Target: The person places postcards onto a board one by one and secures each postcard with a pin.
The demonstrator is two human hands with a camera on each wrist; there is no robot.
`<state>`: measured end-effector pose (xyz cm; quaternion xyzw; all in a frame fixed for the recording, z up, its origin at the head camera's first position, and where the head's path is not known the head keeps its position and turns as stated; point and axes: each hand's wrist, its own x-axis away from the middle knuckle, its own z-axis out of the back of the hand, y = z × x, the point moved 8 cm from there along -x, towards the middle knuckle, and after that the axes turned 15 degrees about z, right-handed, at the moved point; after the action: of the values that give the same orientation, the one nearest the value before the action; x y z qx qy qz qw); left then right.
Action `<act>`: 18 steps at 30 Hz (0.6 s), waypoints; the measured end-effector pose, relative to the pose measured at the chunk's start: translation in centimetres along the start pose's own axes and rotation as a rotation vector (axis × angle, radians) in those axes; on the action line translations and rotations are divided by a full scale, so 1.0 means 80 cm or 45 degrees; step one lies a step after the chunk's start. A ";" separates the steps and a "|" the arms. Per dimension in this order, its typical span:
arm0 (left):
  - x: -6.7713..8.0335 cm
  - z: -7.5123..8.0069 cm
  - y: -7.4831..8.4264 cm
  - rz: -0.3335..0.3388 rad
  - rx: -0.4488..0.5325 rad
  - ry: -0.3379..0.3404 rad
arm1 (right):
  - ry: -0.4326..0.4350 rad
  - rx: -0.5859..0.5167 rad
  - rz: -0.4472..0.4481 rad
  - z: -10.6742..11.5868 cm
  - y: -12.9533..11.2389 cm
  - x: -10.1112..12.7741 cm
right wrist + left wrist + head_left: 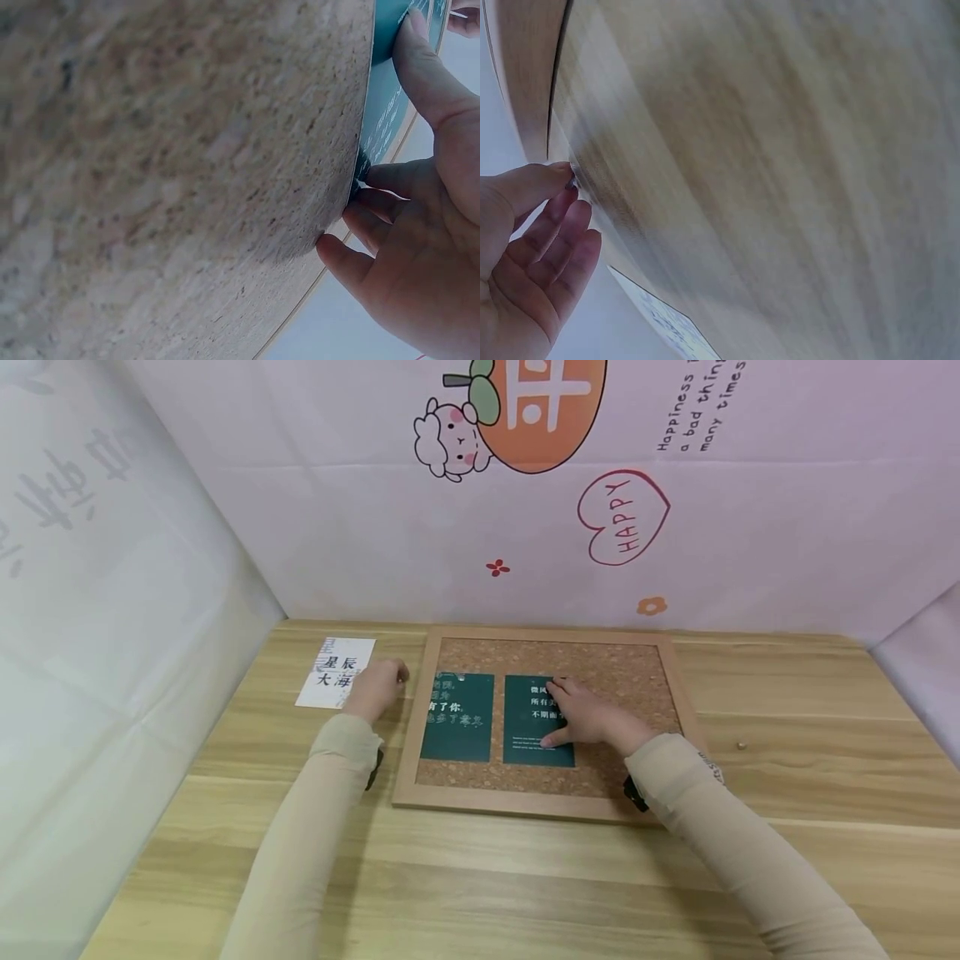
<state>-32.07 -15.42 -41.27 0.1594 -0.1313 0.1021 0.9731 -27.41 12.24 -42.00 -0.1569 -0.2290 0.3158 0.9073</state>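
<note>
A wood-framed cork board [609, 662] lies on the table with two dark green cards on it. My right hand [577, 714] rests on the right green card [531, 748], thumb flat along its lower part and bent fingertips pressing near its top. The right wrist view shows that right hand [420, 225] against the right green card [386, 112] and the cork board [150, 150]. The left green card [457, 727] lies untouched. My left hand [392, 677] is left of the board beside a white card [330, 672]. In the left wrist view the left hand [568, 187] pinches something small, seemingly a pin, between thumb and forefinger.
The wooden table [525, 877] stretches wide in front of the board. A small round pin [741, 746] lies on the table right of the board. White printed sheets wall in the back and both sides. The white card [667, 326] shows blurred in the left wrist view.
</note>
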 end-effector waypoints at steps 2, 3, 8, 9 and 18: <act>-0.001 0.000 0.000 0.000 -0.001 0.002 | -0.002 -0.007 -0.002 0.000 0.000 0.000; -0.001 0.000 0.000 0.000 0.000 0.004 | -0.001 -0.006 -0.002 0.000 0.000 0.000; 0.000 0.001 -0.001 -0.004 0.001 0.007 | -0.001 -0.002 -0.001 0.001 -0.001 0.000; 0.000 0.001 -0.001 -0.004 0.006 0.007 | 0.000 0.000 0.000 0.002 -0.001 -0.001; -0.004 0.003 0.005 -0.010 0.023 0.029 | -0.010 0.021 -0.003 0.002 -0.002 -0.001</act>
<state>-32.51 -15.18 -40.99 0.1674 -0.1186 0.1013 0.9735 -27.48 12.09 -41.81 -0.1479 -0.2301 0.3172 0.9081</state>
